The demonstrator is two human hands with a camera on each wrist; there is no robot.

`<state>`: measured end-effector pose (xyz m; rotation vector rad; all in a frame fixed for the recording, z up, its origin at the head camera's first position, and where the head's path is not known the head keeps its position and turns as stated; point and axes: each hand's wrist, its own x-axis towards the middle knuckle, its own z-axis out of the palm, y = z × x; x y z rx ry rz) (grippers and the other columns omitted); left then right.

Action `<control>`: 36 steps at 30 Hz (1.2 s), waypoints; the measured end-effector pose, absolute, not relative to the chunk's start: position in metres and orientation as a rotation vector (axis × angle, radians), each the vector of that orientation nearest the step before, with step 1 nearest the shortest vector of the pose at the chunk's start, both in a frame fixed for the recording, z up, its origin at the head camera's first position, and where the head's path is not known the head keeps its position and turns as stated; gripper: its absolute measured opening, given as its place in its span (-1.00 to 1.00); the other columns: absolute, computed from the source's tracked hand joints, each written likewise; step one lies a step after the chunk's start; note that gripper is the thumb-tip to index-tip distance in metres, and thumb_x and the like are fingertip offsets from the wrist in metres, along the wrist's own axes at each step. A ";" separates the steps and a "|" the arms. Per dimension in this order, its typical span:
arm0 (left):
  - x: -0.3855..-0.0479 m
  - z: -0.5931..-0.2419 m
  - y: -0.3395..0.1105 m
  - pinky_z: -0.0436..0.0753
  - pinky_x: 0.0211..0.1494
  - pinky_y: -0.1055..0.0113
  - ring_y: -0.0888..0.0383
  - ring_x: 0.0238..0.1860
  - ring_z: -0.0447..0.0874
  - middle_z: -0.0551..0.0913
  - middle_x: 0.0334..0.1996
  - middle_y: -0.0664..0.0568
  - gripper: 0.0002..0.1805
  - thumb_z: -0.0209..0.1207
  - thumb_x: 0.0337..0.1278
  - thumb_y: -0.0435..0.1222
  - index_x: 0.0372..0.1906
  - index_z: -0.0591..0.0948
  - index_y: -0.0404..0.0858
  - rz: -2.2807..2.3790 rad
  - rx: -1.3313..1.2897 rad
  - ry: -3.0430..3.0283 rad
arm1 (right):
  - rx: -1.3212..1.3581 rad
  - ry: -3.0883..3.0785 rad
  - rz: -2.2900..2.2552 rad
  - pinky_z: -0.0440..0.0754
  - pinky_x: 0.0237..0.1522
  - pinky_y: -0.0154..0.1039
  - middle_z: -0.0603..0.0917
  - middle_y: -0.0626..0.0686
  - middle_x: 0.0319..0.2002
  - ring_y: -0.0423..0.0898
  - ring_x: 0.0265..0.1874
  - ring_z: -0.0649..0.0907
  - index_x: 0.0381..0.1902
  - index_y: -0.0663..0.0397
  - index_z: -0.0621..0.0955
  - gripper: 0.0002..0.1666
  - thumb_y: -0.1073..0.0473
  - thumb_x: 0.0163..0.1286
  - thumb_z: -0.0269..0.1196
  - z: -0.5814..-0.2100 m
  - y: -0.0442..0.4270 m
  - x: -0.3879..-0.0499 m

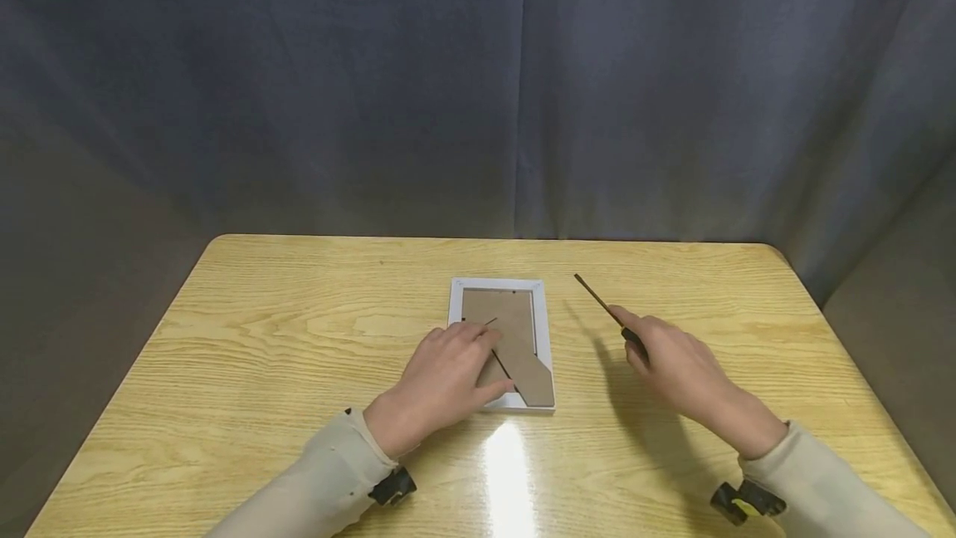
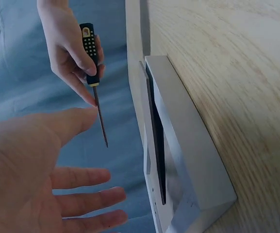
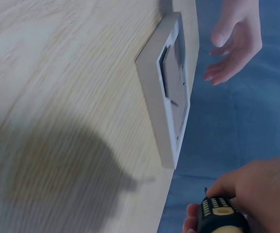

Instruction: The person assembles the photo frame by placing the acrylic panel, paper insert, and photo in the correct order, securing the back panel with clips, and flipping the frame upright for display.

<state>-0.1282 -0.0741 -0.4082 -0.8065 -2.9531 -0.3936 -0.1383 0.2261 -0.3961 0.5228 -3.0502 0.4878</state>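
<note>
A white picture frame lies face down on the table, its back toward me. Its brown backing board sits askew, with one corner over the frame's lower right rim; the left wrist view shows a dark gap under the board's raised edge. My left hand hovers over the frame's left side, fingers extended and apart, holding nothing. To the right of the frame, my right hand grips a screwdriver by its black and yellow handle. The thin shaft points up and left, above the table.
The wooden table has rounded far corners, and a dark curtain hangs behind it. Bands with dark devices sit at both wrists, including a left wrist device. Light glares off the table below the frame.
</note>
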 end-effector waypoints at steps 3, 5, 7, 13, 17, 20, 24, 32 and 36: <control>-0.128 -0.407 -0.071 0.59 0.27 -0.02 -0.07 0.27 0.60 0.63 0.26 -0.10 -0.33 0.28 0.21 0.16 0.26 0.60 -0.20 -0.396 -0.822 -2.948 | 0.493 -3.060 0.499 0.21 -0.67 -0.27 0.67 0.08 -0.34 -0.14 -0.58 0.37 0.46 0.08 0.41 -0.35 0.31 0.41 0.14 -0.399 0.232 -0.141; -0.128 -0.406 -0.069 0.59 0.29 -0.02 -0.07 0.28 0.60 0.63 0.27 -0.11 -0.34 0.28 0.23 0.15 0.26 0.60 -0.21 -0.398 -0.831 -2.945 | 0.473 -3.067 0.505 0.24 -0.67 -0.25 0.70 0.15 -0.25 -0.12 -0.56 0.41 0.46 0.11 0.40 -0.31 0.32 0.36 0.18 -0.401 0.236 -0.143; -0.128 -0.406 -0.067 0.59 0.29 -0.02 -0.07 0.28 0.60 0.63 0.27 -0.13 -0.35 0.28 0.23 0.14 0.25 0.61 -0.21 -0.394 -0.838 -2.939 | 0.458 -3.072 0.504 0.25 -0.67 -0.24 0.71 0.20 -0.20 -0.10 -0.56 0.42 0.46 0.13 0.39 -0.29 0.32 0.33 0.19 -0.403 0.239 -0.145; -0.128 -0.407 -0.062 0.60 0.27 -0.02 -0.10 0.30 0.59 0.61 0.28 -0.15 -0.36 0.29 0.22 0.13 0.23 0.62 -0.22 -0.379 -0.856 -2.933 | 0.411 -3.088 0.507 0.21 -0.65 -0.24 0.70 0.21 -0.26 -0.11 -0.61 0.35 0.38 0.17 0.48 -0.39 0.27 0.36 0.17 -0.410 0.249 -0.149; -0.128 -0.408 -0.059 0.59 0.29 0.00 -0.08 0.30 0.59 0.64 0.24 -0.11 -0.38 0.27 0.23 0.14 0.21 0.63 -0.22 -0.362 -0.878 -2.924 | 0.354 -3.099 0.482 0.35 -0.61 -0.18 0.74 0.31 -0.17 -0.05 -0.54 0.51 0.24 0.24 0.58 -0.50 0.23 0.36 0.20 -0.413 0.257 -0.152; -0.128 -0.408 -0.057 0.53 0.37 0.02 -0.04 0.30 0.58 0.66 0.20 -0.07 -0.39 0.26 0.25 0.14 0.19 0.63 -0.21 -0.344 -0.896 -2.920 | 0.311 -3.110 0.472 0.49 -0.53 -0.10 0.74 0.36 -0.09 0.01 -0.42 0.62 0.14 0.30 0.62 -0.56 0.21 0.34 0.24 -0.417 0.263 -0.154; -0.128 -0.407 -0.054 0.46 0.46 0.03 -0.04 0.32 0.57 0.66 0.20 -0.06 -0.39 0.24 0.27 0.14 0.21 0.62 -0.21 -0.345 -0.911 -2.929 | 0.279 -3.119 0.477 0.50 -0.53 -0.11 0.75 0.32 -0.17 -0.01 -0.45 0.61 0.08 0.33 0.63 -0.59 0.20 0.32 0.25 -0.421 0.271 -0.157; -0.127 -0.409 -0.050 0.47 0.45 0.03 -0.06 0.33 0.55 0.68 0.17 -0.05 -0.41 0.25 0.27 0.11 0.19 0.64 -0.22 -0.332 -0.942 -2.916 | 0.219 -3.149 0.513 0.41 -0.61 -0.21 0.74 0.21 -0.35 -0.10 -0.60 0.53 0.05 0.34 0.62 -0.58 0.16 0.34 0.24 -0.426 0.282 -0.161; -0.126 -0.411 -0.048 0.51 0.42 0.00 -0.06 0.32 0.56 0.68 0.16 -0.04 -0.43 0.24 0.27 0.09 0.19 0.64 -0.22 -0.317 -0.951 -2.914 | 0.206 -3.165 0.523 0.41 -0.61 -0.20 0.73 0.19 -0.40 -0.10 -0.61 0.54 0.01 0.36 0.63 -0.60 0.16 0.33 0.24 -0.429 0.286 -0.163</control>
